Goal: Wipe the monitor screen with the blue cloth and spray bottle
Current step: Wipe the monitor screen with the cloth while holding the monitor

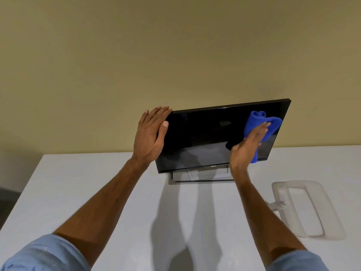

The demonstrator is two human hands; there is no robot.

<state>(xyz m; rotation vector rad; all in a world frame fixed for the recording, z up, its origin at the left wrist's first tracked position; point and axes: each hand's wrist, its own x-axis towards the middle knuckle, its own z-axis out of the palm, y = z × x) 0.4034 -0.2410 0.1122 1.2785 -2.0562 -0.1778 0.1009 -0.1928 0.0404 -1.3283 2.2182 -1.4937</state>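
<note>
A black monitor (205,137) with a dark screen stands tilted on its stand (201,178) at the back of the white table. My left hand (151,133) grips the monitor's upper left corner, thumb on the front and fingers over the top edge. My right hand (248,145) presses the bunched blue cloth (257,122) flat against the right part of the screen. A translucent white spray bottle (304,208) lies on its side on the table, to the right of my right forearm.
The white table (97,192) runs to a left edge, with a dark floor area beyond it. A plain beige wall (175,55) rises right behind the monitor. My arms cast shadows on the table in front of the stand.
</note>
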